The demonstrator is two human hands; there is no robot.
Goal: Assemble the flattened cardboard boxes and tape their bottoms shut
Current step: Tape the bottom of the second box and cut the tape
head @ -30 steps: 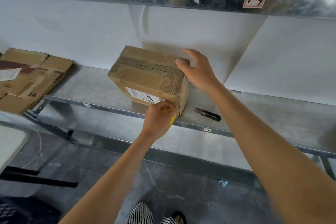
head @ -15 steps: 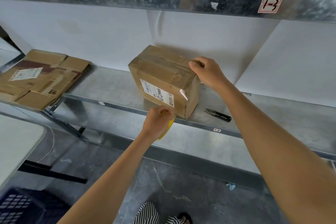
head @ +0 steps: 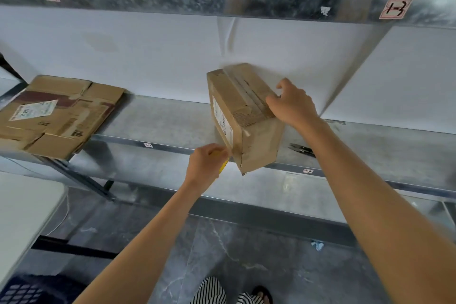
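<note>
1. The right hand point(head: 293, 105) holds the box point(head: 259, 140) from above, fingers curled on its top face beside the taped seam point(head: 243, 86).
2. The left hand point(head: 206, 164) is closed round a yellow tool point(head: 224, 167), pressed against the box's lower near corner.
3. The box stands assembled on the shelf point(head: 158, 121), its near corner jutting past the shelf's front edge.
4. Judged step: finishing one strip, with the tape run down the side and about to be severed.
5. The next move likely calls for steadying the box from above while the tool parts the tape cleanly.
6. Against half a second ago, the box has swung round: its labelled face now points left.
7. Dark snips point(head: 302, 149) lie right of the box; flattened cardboard point(head: 56, 116) waits well left of it.
</note>
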